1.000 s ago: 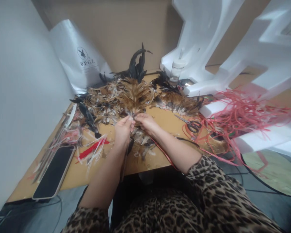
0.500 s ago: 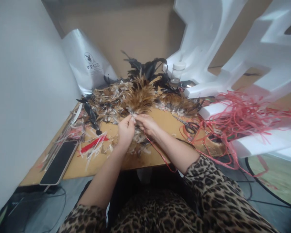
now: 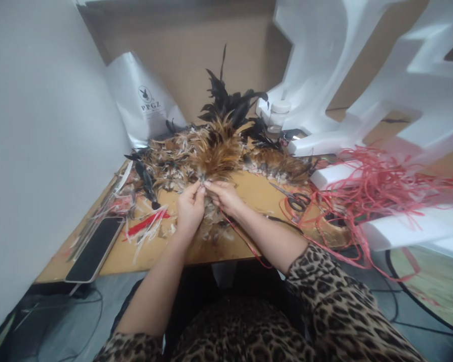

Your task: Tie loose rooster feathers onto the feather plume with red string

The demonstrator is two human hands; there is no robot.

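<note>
In the head view, 2 bare hands meet over the middle of the table (image 3: 254, 193). The left hand (image 3: 191, 203) and the right hand (image 3: 224, 195) both have their grip pinching the pale bottom end of a brown feather bunch (image 3: 218, 153). The bunch sits just past the fingertips, and its soft tips spread up and to the far side. Pinching it low likely keeps the stems in 1 tight spot and leaves the fluffy part free. Tall black feathers (image 3: 230, 103) stand up behind it; I can't tell if they are part of it.

A thin red strip (image 3: 245, 239) runs from under the right hand to the near edge. The scissors (image 3: 299, 202) lie to the right, maybe so they are easy to reach. Farther right is a big tangle of red strings (image 3: 385, 183), partly on white blocks. Loose feathers (image 3: 169, 151) lie in a heap on the far left, perhaps close by for picking. The phone (image 3: 94, 250) lies at the near left, away from the fluff.

At the far side, a clear jar (image 3: 278, 120) has its white lid on; what is inside is too blurry to tell. A silver bag (image 3: 130, 108) leans on the far left, and its inside does not show.
</note>
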